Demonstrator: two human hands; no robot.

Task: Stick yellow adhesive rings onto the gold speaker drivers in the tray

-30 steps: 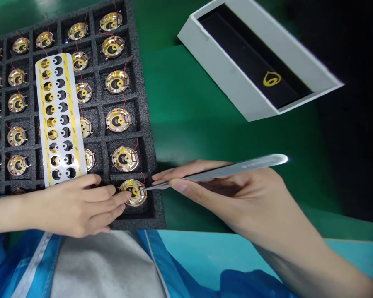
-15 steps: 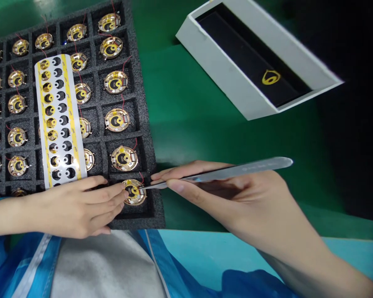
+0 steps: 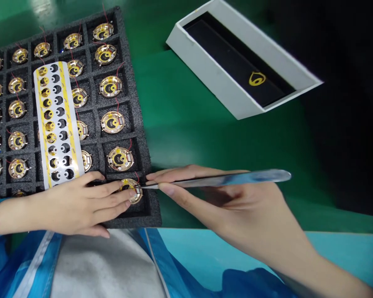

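My right hand [image 3: 233, 203] pinches a pair of metal tweezers [image 3: 224, 179] between thumb and fingers. Their tip meets a round gold-coloured watch movement [image 3: 136, 195] in the near right pocket of a black foam tray [image 3: 153, 211]. On that same piece rest the fingertips of my left hand [image 3: 81, 203], its fingers stretched out and spread. The hand covers part of the piece, which carries a thin red wire. A white and yellow sticker sheet [image 3: 58, 120] with black cut-out shapes lies over the tray, its lower end partly behind my left hand.
Several similar gold round pieces [image 3: 120, 159] with red wires sit in the other pockets. A white box [image 3: 205, 72] with a black inside and a yellow ring-shaped mark stands on the green table [image 3: 186, 136]. Dark material [image 3: 345, 136] lies at the right.
My left fingertips have reached further right over the gold piece, covering more of it. The tweezers lie at a flatter angle, with their tip still at the piece. The whole view has shifted slightly.
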